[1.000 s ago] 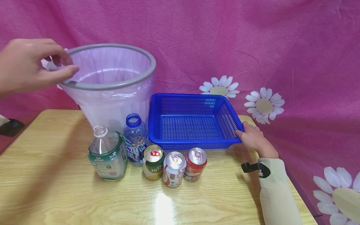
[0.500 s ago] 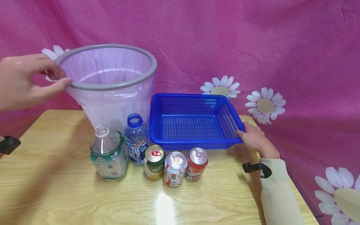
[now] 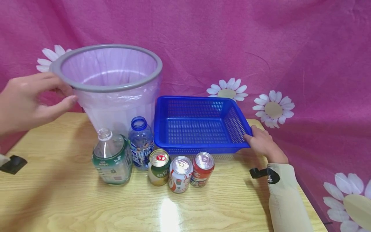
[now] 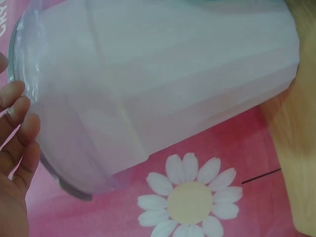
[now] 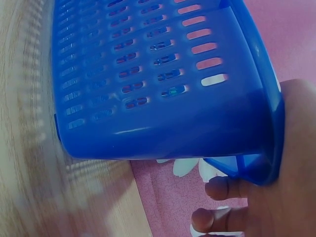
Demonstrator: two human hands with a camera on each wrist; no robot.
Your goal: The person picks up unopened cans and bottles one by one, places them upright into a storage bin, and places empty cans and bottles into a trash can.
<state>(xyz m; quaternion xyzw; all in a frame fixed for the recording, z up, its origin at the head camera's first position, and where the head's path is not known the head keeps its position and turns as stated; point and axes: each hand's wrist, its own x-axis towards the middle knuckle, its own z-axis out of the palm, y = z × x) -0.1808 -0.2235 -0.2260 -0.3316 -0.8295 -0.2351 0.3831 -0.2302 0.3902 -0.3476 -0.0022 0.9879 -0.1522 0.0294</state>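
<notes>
1. The left hand [image 3: 32, 100] is beside the left side of the waste bin [image 3: 113, 109], with thumb and fingers spread apart; its grip is released. In the left wrist view its fingertips overlap the bin's gray rim [image 3: 118, 88], though I cannot tell whether they touch it.
2. The waste bin stands upright at the back left of the wooden surface [image 3: 139, 209], lined with a translucent, faintly purple bag [image 3: 87, 62].
3. The right hand [image 3: 263, 145] has its grip on the right front corner of the blue plastic basket [image 3: 200, 150], thumb over the rim and fingers below it.
4. The basket, with slotted walls, sits to the right of the bin.
5. In front of the bin stand a clear bottle with a green label [image 3: 111, 167] and, just to its right, a clear blue bottle [image 3: 141, 145], both upright with open necks.
6. Three upright drink cans are in front of the basket: a green-and-gold can [image 3: 159, 172], a white can [image 3: 179, 178] and a red can [image 3: 201, 174].
7. A pink cloth [image 3: 185, 32] with white daisies hangs behind.
</notes>
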